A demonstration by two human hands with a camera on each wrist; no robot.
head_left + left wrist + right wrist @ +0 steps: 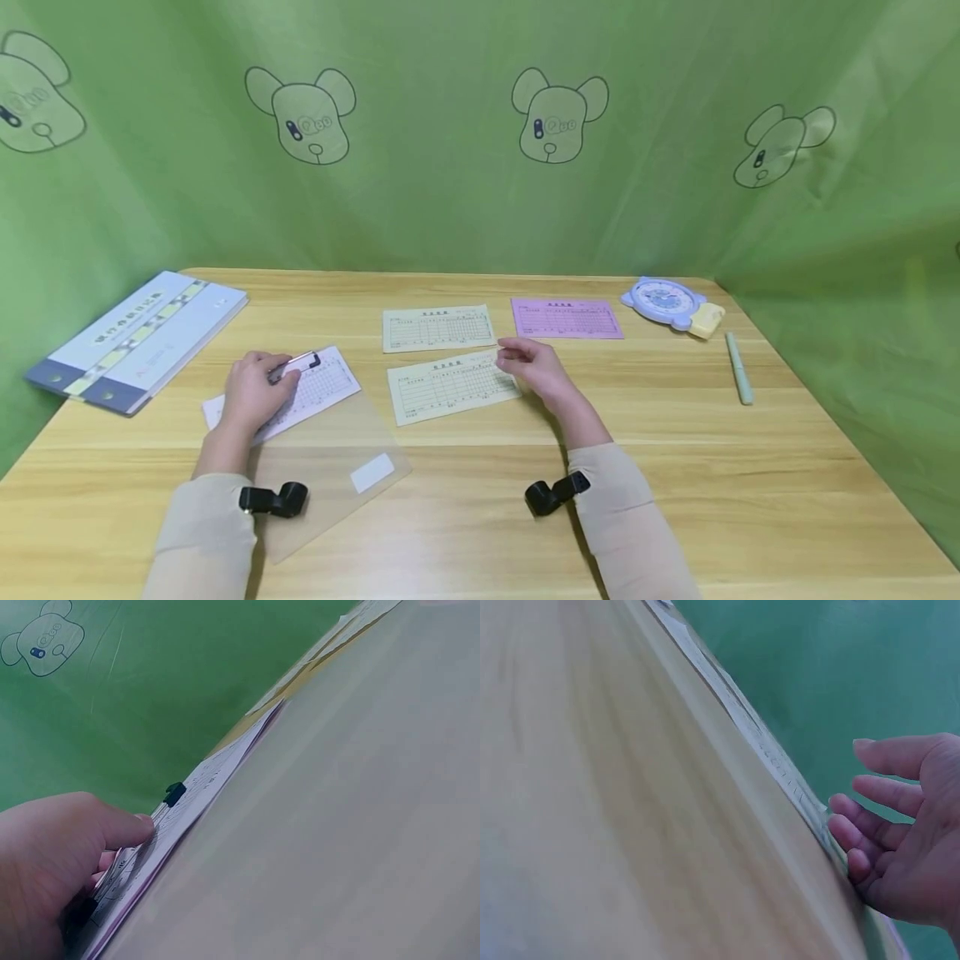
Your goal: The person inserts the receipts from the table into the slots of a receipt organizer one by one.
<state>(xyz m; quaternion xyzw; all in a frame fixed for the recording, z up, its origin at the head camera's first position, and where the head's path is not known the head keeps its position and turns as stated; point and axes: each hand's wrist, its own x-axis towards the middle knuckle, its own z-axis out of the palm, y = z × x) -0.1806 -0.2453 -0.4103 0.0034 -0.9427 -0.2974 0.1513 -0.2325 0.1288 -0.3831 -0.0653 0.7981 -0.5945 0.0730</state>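
Five fingers of your right hand (538,372) were loosely bent and slightly parted, gripping nothing, at the right end of the near green slip (442,392); contact was impossible to tell. That slip stretched left from them, its long axis running left to right, right end farther. Your left hand (255,392), less near it, pinched the clip (279,372) of the clipboard (322,458) on the left, over a pale slip (327,385).

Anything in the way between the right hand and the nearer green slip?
Nothing visible. The right hand is already at the nearer slip, fingertips at its far right corner; whether they touch it, I can't tell. The farther slip lies just beyond, not between them.
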